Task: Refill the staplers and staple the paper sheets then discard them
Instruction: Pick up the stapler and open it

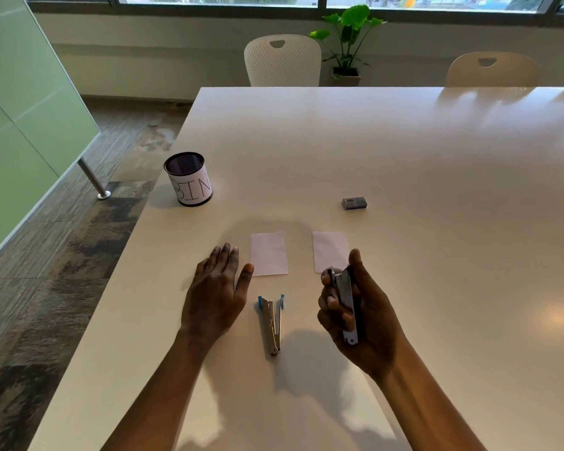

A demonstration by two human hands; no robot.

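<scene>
Grey stapler (345, 297) is gripped upright in the right hand (365, 314), fingers curled round its body, just in front of the right paper sheet (329, 250). Left hand (215, 294) is held flat, fingers straight, nothing in it, beside the left paper sheet (268, 253). Blue stapler (272, 320) is laid splayed open on the table (404, 157) between the hands. Staple box (354, 203) is placed beyond the sheets, BIN cup (191, 187) far left. Likely step: refill. Magazine should be opened fully, strip seated legs down, then closed square; a jam is risked if the strip is skewed
</scene>
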